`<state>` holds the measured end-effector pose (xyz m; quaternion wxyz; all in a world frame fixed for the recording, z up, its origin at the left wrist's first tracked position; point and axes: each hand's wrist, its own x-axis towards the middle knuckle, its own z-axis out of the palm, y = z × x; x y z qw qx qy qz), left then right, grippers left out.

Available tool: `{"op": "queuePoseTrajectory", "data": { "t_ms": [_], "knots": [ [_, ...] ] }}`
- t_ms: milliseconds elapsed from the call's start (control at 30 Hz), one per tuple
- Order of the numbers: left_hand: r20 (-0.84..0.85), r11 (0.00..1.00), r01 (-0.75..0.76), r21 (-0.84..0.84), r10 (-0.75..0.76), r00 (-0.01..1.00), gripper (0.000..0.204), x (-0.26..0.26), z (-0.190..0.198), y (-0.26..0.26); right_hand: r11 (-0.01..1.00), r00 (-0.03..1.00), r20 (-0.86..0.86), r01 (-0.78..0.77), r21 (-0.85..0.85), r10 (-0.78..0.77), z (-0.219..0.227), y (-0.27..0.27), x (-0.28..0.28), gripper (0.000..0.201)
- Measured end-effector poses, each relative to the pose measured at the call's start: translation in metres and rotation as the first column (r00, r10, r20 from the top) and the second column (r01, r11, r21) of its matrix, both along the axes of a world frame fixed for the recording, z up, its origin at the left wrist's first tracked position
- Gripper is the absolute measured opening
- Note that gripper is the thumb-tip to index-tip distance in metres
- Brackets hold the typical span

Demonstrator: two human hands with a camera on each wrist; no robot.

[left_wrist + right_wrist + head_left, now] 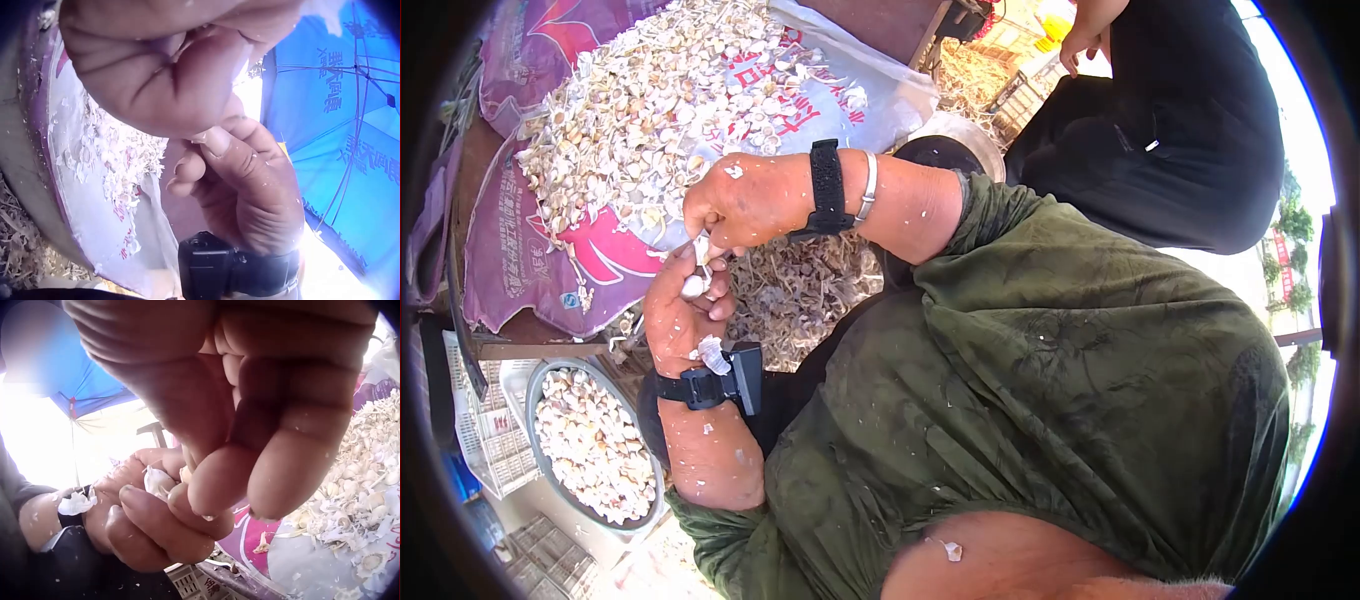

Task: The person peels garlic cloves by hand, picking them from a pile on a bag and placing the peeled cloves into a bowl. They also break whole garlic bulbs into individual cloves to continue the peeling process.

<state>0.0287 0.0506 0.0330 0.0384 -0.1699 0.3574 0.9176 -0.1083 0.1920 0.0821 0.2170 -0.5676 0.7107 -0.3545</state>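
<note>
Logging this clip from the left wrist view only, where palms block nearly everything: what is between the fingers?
Observer: The left hand holds a small white garlic clove, and the right hand pinches it too.
Operator: Any finished ones nearby?
Observer: A round grey metal basin of pale peeled cloves sits beside the left forearm.
Operator: Anyone else there?
Observer: A person in black clothing is close by.

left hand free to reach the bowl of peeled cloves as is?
Probably not yet. The left hand grips a garlic clove that the right hand is pinching. The bowl sits close beside the left forearm with nothing visibly between, so the path looks open once it lets go.
</note>
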Motion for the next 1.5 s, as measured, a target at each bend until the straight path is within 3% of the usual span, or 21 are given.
{"op": "queuePoseTrajectory", "data": {
  "t_ms": [200,300,367,400,500,533,600,667,700,867,1100,1133,1200,1267,1300,1333,1367,1400,1433,1467,1500],
  "knots": [
    [-0.120,0.986,-0.052,0.157,0.072,0.990,0.020,0.031,0.009,0.004,0.999,0.996,0.079,0.040,-0.018,-0.039,0.000,0.008,0.014,0.012],
    [-0.233,0.966,-0.026,0.258,0.088,0.968,0.021,0.054,0.017,-0.007,0.989,0.997,0.072,0.000,0.148,-0.010,-0.001,0.018,0.008,0.009],
    [-0.326,0.943,-0.042,0.330,0.155,0.933,0.020,0.079,0.015,-0.034,0.920,0.986,-0.094,-0.090,0.382,0.136,-0.007,0.026,-0.006,0.010],
    [-0.373,0.944,-0.074,0.322,0.198,0.906,0.020,0.092,0.009,-0.055,0.920,0.987,-0.096,-0.084,0.384,0.130,-0.017,0.031,-0.016,0.010],
    [-0.240,0.900,-0.273,0.340,0.363,0.900,0.022,0.143,-0.015,-0.132,0.952,0.868,-0.461,-0.045,0.302,0.187,-0.031,0.042,-0.046,0.011],
    [-0.112,0.825,-0.386,0.413,0.466,0.878,0.027,0.164,-0.032,-0.167,0.951,0.868,-0.461,-0.043,0.306,0.187,-0.032,0.041,-0.057,0.011],
    [0.183,0.481,-0.742,0.466,0.769,0.613,0.055,0.202,-0.057,-0.218,0.946,0.900,-0.434,0.118,0.303,0.027,-0.039,0.037,-0.075,0.012],
    [0.348,0.332,-0.836,0.437,0.794,0.498,0.064,0.212,-0.034,-0.201,0.945,0.870,-0.494,0.173,0.278,-0.014,-0.041,0.030,-0.084,0.011],
    [0.424,0.341,-0.797,0.498,0.706,0.567,0.060,0.249,-0.076,-0.256,0.959,0.841,-0.538,0.192,0.206,-0.053,-0.056,0.021,-0.099,0.011],
    [0.271,0.452,-0.806,0.383,0.779,0.566,0.058,0.276,-0.089,-0.251,0.934,0.816,-0.543,0.325,0.146,-0.199,-0.095,-0.011,-0.128,0.018],
    [-0.044,0.583,-0.803,0.124,0.811,0.583,0.055,0.286,-0.094,-0.222,0.845,0.826,-0.552,0.373,0.383,-0.114,-0.083,-0.037,-0.120,0.028],
    [-0.042,0.583,-0.804,0.121,0.812,0.582,0.055,0.277,-0.079,-0.209,0.842,0.801,-0.589,0.387,0.376,-0.105,-0.084,-0.040,-0.121,0.029],
    [-0.197,0.806,-0.585,0.085,0.590,0.783,0.046,0.225,-0.022,-0.164,0.839,0.793,-0.602,0.387,0.383,-0.090,-0.085,-0.041,-0.122,0.029],
    [-0.062,0.716,-0.698,-0.021,0.695,0.716,0.040,0.171,0.016,-0.126,0.834,0.816,-0.552,0.418,0.360,-0.170,-0.090,-0.040,-0.126,0.027],
    [-0.221,0.871,-0.491,-0.017,0.476,0.851,0.040,0.155,0.023,-0.121,0.836,0.816,-0.552,0.418,0.356,-0.172,-0.104,-0.041,-0.139,0.027],
    [-0.369,0.966,-0.254,-0.055,0.216,0.904,0.039,0.138,0.030,-0.115,0.870,0.702,-0.709,0.307,0.387,0.067,-0.122,-0.043,-0.158,0.026],
    [-0.372,0.965,-0.254,-0.059,0.215,0.903,0.039,0.118,0.039,-0.103,0.874,0.511,-0.809,0.203,0.441,0.289,-0.132,-0.044,-0.169,0.027],
    [-0.309,0.953,-0.286,-0.102,0.243,0.920,0.039,0.100,0.049,-0.089,0.877,0.507,-0.814,0.205,0.435,0.285,-0.130,-0.041,-0.169,0.027],
    [-0.245,0.938,-0.316,-0.144,0.275,0.930,0.039,0.081,0.057,-0.077,0.879,0.858,-0.512,0.283,0.383,-0.053,-0.127,-0.035,-0.169,0.027],
    [-0.196,0.951,-0.277,-0.139,0.248,0.949,0.037,0.062,0.062,-0.067,0.851,0.924,-0.047,0.369,0.374,-0.380,-0.123,-0.026,-0.168,0.027],
    [-0.146,0.962,-0.238,-0.133,0.218,0.965,0.036,0.044,0.063,-0.060,0.834,0.772,0.331,0.450,0.318,-0.543,-0.087,-0.014,-0.139,0.025]
  ]
}}
